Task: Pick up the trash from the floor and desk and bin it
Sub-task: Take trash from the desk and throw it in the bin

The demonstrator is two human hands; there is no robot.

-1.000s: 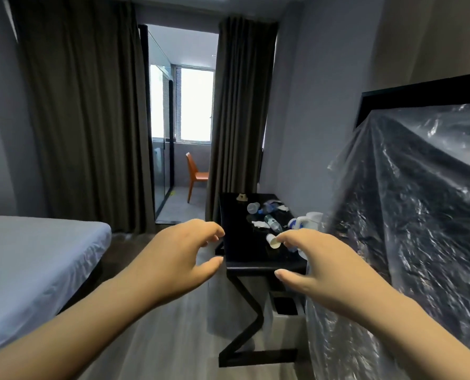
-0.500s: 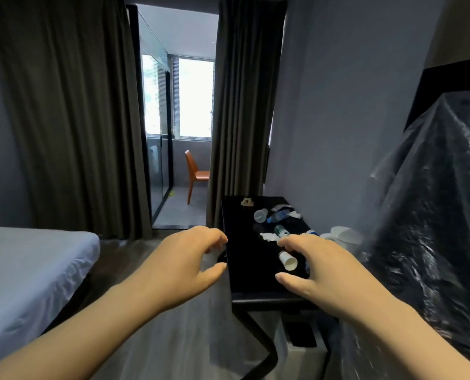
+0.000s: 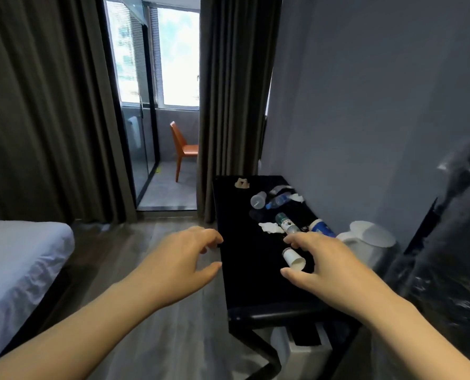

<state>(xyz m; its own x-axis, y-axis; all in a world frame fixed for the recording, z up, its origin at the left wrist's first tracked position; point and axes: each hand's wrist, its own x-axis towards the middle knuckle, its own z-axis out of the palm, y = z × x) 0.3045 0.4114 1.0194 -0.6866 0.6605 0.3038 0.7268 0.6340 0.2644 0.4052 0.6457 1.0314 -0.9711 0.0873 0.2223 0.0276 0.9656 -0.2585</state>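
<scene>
Approach is the step in hand: left hand (image 3: 179,267) and right hand (image 3: 329,267) hover with fingers loosely spread and hold nothing, the right one just above the tipped paper cup (image 3: 293,259) lying on the black desk (image 3: 245,283), so next its fingers must close round the cup.

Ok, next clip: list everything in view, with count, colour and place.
desk: one, black, right side.
paper cup: one, white, on its side on the desk.
bottles: two, clear plastic, lying on the desk.
plastic cup: one, clear, farther along the desk.
tissues: two, white, on the desk.
container: one, blue and white, desk's right edge.
kettle: one, white, beside the desk.
bin: one, white, under the desk.
bed: one, white, left.
chair: one, orange, far back.
left hand: empty, beside the desk's left edge.
right hand: empty, by the paper cup.
</scene>
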